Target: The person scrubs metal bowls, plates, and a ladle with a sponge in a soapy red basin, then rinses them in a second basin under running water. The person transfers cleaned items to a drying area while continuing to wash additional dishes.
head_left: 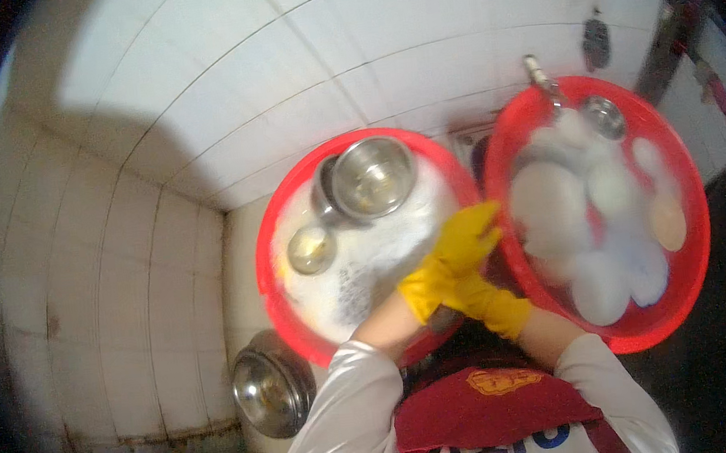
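My left hand (460, 246), in a yellow rubber glove, reaches across the gap between two red plastic basins. Its fingers point right, a little apart and blurred, with nothing seen in them. My right hand (485, 303), also gloved in yellow, crosses against the left wrist; its fingers are hidden there. White suds fill the left basin (266, 262). In it, a steel bowl (374, 176) leans on another steel vessel (327, 194), and a small bowl (311, 250) floats nearby. The right basin (699, 246) contains several pale dishes (547, 202), blurred by motion, and a small steel bowl (604, 117).
A pipe or tap (538, 72) projects over the right basin's far rim. Stacked steel bowls (267, 386) stand on the floor at lower left. White wall tiles (423, 31) rise behind the basins, and another tiled wall (108, 303) bounds the left. A dark object (595, 40) hangs at upper right.
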